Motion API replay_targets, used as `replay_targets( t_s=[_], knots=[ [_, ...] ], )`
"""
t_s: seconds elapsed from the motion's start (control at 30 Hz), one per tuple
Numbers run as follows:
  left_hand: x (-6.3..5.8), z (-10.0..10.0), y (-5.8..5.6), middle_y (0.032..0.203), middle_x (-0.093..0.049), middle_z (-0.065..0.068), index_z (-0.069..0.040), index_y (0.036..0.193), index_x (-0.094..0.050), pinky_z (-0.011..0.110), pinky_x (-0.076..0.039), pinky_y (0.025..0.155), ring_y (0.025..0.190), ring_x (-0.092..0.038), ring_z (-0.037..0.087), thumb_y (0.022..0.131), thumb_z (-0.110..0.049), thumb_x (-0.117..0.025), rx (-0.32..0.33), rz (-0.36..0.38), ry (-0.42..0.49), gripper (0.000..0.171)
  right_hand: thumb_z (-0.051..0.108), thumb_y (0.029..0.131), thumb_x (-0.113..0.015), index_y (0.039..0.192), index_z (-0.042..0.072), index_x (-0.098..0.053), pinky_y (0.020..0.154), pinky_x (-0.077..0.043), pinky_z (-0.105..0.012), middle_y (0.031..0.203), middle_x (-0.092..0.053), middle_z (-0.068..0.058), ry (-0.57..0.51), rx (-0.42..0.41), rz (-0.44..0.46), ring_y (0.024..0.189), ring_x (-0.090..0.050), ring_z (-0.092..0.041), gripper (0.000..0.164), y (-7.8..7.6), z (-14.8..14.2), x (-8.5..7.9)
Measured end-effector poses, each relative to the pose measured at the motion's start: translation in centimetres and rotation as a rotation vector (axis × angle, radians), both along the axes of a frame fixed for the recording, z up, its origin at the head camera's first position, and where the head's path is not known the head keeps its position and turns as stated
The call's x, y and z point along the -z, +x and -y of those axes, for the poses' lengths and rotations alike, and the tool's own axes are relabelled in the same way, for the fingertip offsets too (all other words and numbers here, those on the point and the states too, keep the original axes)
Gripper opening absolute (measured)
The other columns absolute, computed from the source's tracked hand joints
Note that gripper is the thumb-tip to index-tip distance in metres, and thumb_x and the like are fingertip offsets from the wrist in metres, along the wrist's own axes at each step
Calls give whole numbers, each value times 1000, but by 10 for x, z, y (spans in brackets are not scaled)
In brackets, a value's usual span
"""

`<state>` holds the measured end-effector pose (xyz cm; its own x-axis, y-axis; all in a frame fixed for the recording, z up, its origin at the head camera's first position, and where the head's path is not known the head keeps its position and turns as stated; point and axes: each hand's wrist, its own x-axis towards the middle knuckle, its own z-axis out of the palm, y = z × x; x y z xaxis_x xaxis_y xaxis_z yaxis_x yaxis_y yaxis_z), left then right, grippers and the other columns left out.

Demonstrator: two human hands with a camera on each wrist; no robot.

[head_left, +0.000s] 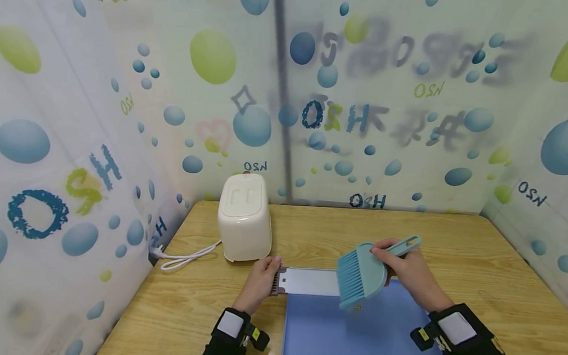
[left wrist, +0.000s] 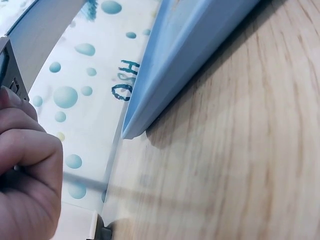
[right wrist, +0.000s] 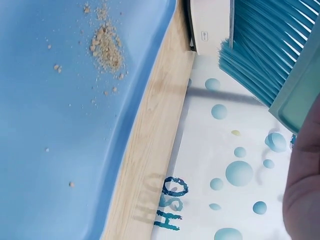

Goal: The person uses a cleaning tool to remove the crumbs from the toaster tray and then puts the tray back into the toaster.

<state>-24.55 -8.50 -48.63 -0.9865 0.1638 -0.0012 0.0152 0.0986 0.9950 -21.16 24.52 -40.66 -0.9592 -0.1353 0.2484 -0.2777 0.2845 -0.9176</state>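
Observation:
My left hand grips the dark ridged end of a flat metal crumb tray, held over the far edge of a blue tray. In my right hand is a light blue hand brush, pinched near the base of its handle. Its bristles hang down at the right end of the crumb tray; the right wrist view shows them against the metal edge. Crumbs lie in a small pile on the blue tray, with several scattered bits around it.
A cream toaster with a lid on top stands behind my left hand. Its white cord lies coiled to the left on the wooden table. Patterned curtains surround the table at the back and sides.

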Motion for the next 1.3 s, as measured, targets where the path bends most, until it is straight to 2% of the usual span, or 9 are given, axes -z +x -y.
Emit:
replay_targets(
  t_s=[0.23, 0.3, 0.5, 0.63, 0.77, 0.93, 1.13, 1.3],
  knots=[
    [2, 0, -1, 98, -64, 28, 3, 106, -61, 25, -52, 56, 71, -62, 17, 111, -31, -43, 3, -6, 0, 39, 19, 104, -61, 117, -9, -62, 55, -56, -33, 98, -71, -17, 2, 22, -1, 65, -65, -21, 31, 0, -9, 1],
    [1, 1, -1, 96, -64, 26, 3, 105, -61, 25, -51, 55, 70, -62, 16, 111, -30, -43, 4, -7, 3, 38, 19, 104, -60, 118, -9, -62, 56, -56, -33, 98, -71, -17, 5, 25, -5, 66, -66, -21, 31, 1, -10, 0],
    [1, 1, -2, 82, -60, 10, 2, 102, -61, 25, -49, 54, 68, -59, 16, 111, -29, -43, -7, -14, 1, 37, 20, 105, -60, 118, -9, -62, 60, -57, -32, 96, -71, -13, 7, 37, -12, 66, -66, -22, 32, 1, -12, 0],
    [2, 2, -2, 84, -61, 12, 2, 103, -61, 25, -49, 54, 69, -59, 17, 111, -29, -43, -11, -10, -4, 37, 22, 105, -59, 118, -9, -62, 62, -57, -32, 96, -71, -5, -10, 54, -7, 70, -66, -19, 33, 1, -13, -2],
    [2, 2, -2, 84, -60, 13, 3, 105, -60, 25, -50, 53, 66, -59, 15, 111, -29, -43, -21, 6, -10, 37, 22, 105, -59, 117, -10, -60, 59, -57, -31, 92, -71, 1, -57, 71, -35, 67, -65, -17, 34, 0, -14, -6],
    [3, 3, -1, 82, -59, 8, 7, 112, -59, 26, -53, 52, 64, -60, 14, 111, -31, -44, -34, 15, 3, 41, 17, 104, -60, 117, -11, -59, 56, -57, -32, 84, -71, -2, -96, 85, -80, 59, -64, -21, 30, -2, -17, -9],
    [6, 4, -1, 81, -57, 4, 7, 109, -59, 28, -54, 54, 65, -60, 14, 111, -30, -44, -30, 6, 13, 40, 13, 103, -63, 114, -5, -62, 57, -57, -29, 79, -71, -5, -152, 85, -93, 63, -66, -19, 21, -4, -32, -14],
    [5, 3, -1, 81, -58, 6, 5, 106, -60, 27, -53, 54, 65, -59, 14, 111, -28, -44, -37, -2, 1, 37, 9, 101, -64, 110, -7, -63, 61, -58, -27, 80, -70, -8, -208, 44, -81, 67, -67, -18, 19, -5, -48, -17]
  ],
)
